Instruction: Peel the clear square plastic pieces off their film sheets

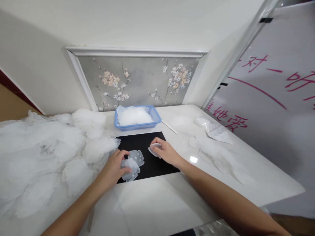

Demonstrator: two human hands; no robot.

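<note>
My left hand [115,165] rests at the left edge of a black mat [142,144], its fingers closed around translucent white plastic pieces [133,165] that lie in a small stack on the mat. My right hand [165,150] is over the mat's right side and pinches one small translucent white piece [154,149] between thumb and fingers. Behind the mat stands a blue basket [157,119] filled with white fluffy material [134,115].
A large heap of clear plastic bags [49,154] covers the table's left side. More crumpled bags [216,131] lie on the right of the white marble table [157,200]. A thin white stick [169,127] lies beside the basket. A whiteboard with red writing [268,88] leans at the right.
</note>
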